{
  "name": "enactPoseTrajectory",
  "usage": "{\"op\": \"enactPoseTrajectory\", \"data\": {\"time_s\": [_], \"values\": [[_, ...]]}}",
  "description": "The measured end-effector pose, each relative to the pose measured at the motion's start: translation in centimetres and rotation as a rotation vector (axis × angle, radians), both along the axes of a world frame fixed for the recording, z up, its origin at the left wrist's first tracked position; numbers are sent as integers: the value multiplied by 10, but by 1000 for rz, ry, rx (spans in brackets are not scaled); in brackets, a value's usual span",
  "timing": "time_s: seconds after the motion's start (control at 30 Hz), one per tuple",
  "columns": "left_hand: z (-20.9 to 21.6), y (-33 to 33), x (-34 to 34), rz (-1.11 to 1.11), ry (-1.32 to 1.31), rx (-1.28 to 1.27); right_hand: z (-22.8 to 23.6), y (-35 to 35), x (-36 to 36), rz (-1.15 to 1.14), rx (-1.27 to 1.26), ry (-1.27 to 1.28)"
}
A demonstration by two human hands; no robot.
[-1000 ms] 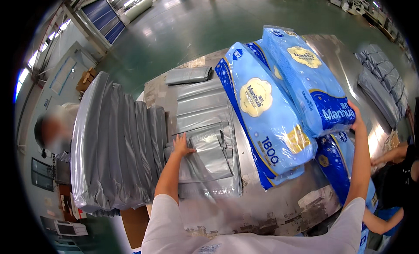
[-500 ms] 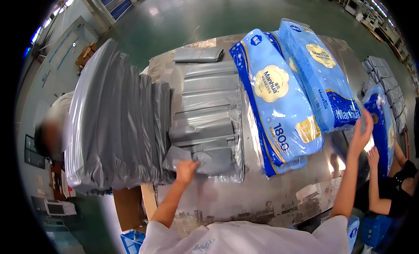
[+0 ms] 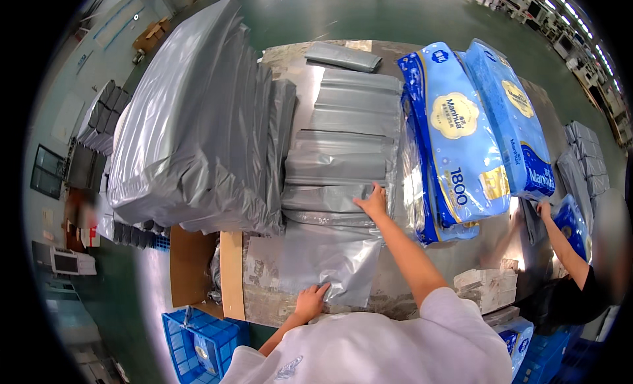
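Grey plastic bag [image 3: 330,255] lies flat under both open hands, left hand [image 3: 310,300] and right hand [image 3: 373,203].

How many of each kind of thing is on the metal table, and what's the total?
Blue tissue packs: 2
Big stack of grey bags: 1
Row of overlapping flat grey bags: 1
Loose grey bag under the left hand: 1
Total: 5

We are in a packing hall or warehouse. A green painted floor [image 3: 369,14] fills the top of the frame, a tall stack of grey plastic mailer bags [image 3: 191,120] sits at upper left, bulk blue tissue packs [image 3: 455,133] lie at right, and blue crates [image 3: 198,344] stand at lower left.
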State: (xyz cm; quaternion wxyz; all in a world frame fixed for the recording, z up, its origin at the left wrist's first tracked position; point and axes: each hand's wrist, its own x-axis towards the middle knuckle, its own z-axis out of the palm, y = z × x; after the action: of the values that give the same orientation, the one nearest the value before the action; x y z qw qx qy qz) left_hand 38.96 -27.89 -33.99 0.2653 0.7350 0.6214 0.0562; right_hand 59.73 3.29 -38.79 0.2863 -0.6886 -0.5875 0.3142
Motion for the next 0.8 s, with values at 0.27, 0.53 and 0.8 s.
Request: {"op": "enactPoseTrajectory", "data": {"time_s": [0.27,0.53,0.8], "values": [[-46,37,-25,395,-506,-320,43,-48,3,384,174,-32],[-87,166,-27,814,-1283,-570,53,-84,-14,615,544,-822],[-23,131,-36,1028,-1557,-719,43,-113,-2,738,314,-417]]}}
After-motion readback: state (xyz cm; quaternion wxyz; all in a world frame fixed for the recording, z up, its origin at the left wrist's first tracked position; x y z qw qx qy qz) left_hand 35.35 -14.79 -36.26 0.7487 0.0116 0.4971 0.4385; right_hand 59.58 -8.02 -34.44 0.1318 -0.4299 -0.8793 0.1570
